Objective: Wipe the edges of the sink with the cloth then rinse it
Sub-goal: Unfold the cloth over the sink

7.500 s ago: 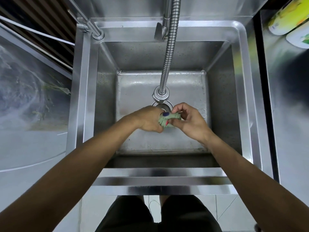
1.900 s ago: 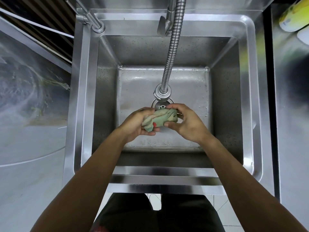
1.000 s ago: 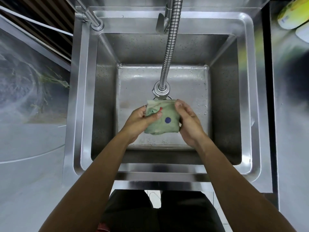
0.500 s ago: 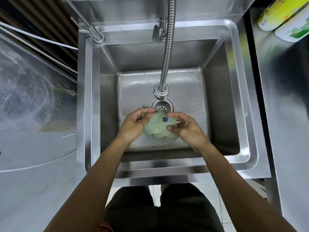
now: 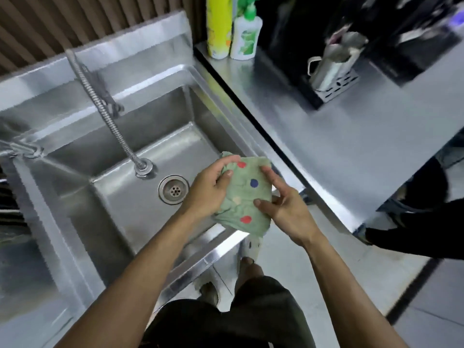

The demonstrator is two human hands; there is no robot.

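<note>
A green cloth (image 5: 244, 197) with red, blue and cream dots is spread between both hands above the front right corner of the steel sink (image 5: 211, 79). My left hand (image 5: 209, 187) grips its left side with the thumb on top. My right hand (image 5: 283, 207) holds its right side, fingers pressed on the fabric. The cloth hangs over the sink's front rim (image 5: 213, 254). The drain (image 5: 173, 189) lies bare to the left of my hands, and the flexible metal hose (image 5: 105, 111) ends beside it. No water is visibly running.
A steel counter (image 5: 339, 146) runs along the right of the sink. On it stand a yellow can (image 5: 219, 23), a white bottle with a green top (image 5: 246, 33) and a metal utensil holder (image 5: 331, 66). Another person's dark legs (image 5: 421, 222) are at the right.
The view has swung to the right and now takes in the counter. Both hands have moved with the cloth from over the drain to the sink's front right corner, and the cloth is more unfolded.
</note>
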